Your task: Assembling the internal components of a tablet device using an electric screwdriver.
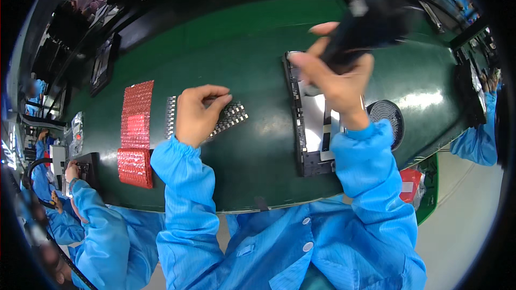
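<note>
My left hand [199,113] is over the left middle of the green bench, thumb and forefinger pinched together. Anything between these fingertips is too small to make out. Partly under that hand lies a sheet of small black and silver pieces in rows [230,119]; a similar strip [171,117] shows on its left. My right hand [341,83] grips a black hand-held device [365,29], smeared by motion, so its kind is unclear. Below this hand rests a flat black frame with silver panels [313,129], partly hidden by my hand and sleeve.
Red bubble-wrap pouches [135,167] lie left on the bench [258,172]. A round black dish [396,123] stands right of the frame. A green crate [428,193] with red packages is beyond the bench's front edge. A co-worker's hand [71,172] works at far left.
</note>
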A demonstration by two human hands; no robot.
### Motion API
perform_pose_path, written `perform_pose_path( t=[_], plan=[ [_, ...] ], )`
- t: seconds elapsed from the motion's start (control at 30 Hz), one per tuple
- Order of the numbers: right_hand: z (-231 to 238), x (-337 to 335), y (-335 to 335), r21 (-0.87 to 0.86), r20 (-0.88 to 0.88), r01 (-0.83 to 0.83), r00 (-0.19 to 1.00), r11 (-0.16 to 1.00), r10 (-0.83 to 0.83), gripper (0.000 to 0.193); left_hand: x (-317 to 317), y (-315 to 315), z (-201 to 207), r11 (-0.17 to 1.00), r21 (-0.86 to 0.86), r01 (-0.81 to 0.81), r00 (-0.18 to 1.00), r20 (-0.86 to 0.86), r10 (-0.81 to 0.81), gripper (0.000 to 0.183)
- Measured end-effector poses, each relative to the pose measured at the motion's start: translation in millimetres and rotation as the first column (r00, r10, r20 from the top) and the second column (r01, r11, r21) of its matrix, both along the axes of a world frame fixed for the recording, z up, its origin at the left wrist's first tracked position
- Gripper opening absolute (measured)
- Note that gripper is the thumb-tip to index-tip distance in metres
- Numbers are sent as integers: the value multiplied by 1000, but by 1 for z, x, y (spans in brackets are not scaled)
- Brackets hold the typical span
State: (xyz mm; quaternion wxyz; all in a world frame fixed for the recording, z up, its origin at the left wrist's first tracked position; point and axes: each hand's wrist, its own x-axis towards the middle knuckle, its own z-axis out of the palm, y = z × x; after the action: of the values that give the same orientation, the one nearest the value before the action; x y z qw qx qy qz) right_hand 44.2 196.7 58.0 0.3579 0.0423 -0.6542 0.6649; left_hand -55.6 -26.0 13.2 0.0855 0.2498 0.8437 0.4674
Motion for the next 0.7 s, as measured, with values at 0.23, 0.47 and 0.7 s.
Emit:
perform_pose_path(
  t=[0.23, 0.47, 0.7],
  plan=[
    [7, 78, 77, -6, -119, 186, 975, 982, -186, 38, 17, -10, -15, 980, -197, -28, 977, -215, -15, 31],
    [-13, 119, 113, -142, -81, 326, 937, 935, -339, 33, 13, -4, -10, 969, -247, 7, 1000, -18, -12, 26],
    [-27, 124, 118, -63, -18, 360, 932, 931, -362, 33, 7, 8, -17, 999, 29, -39, 952, 306, 29, 16]
  ],
)
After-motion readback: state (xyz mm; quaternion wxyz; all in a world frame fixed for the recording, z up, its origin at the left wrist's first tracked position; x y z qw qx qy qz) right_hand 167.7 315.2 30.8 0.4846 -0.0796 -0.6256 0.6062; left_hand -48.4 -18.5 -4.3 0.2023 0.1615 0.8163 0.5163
